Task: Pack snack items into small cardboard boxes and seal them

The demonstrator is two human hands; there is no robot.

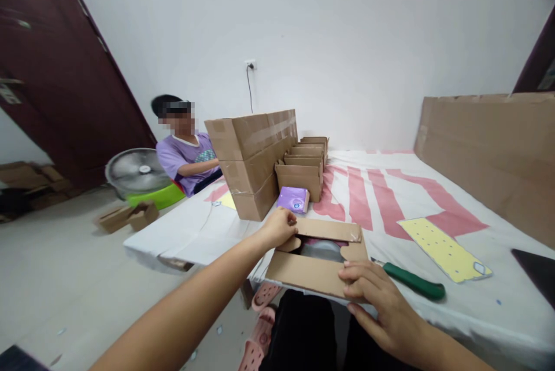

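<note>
A small cardboard box (303, 270) lies near the table's front edge with its flaps partly folded in. Through the opening shows a grey, rounded item (323, 251) that I cannot identify. At the far left corner, my left hand (280, 227) has its fingers curled closed against the box edge. My right hand (377, 296) grips the near right corner, fingers on the front flap and thumb lower down. Just right of the box is a green-handled tool (416, 282), perhaps a knife, its metal end mostly hidden. A purple packet (293, 200) sits behind the box.
Stacked, taped cartons (255, 166) rise at the back left, beside a row of open boxes (299, 177). Yellow dotted sheet (446, 249) and large carton (489, 157) are to the right. A seated person (186, 157) is beyond the stack, near a fan (139, 171).
</note>
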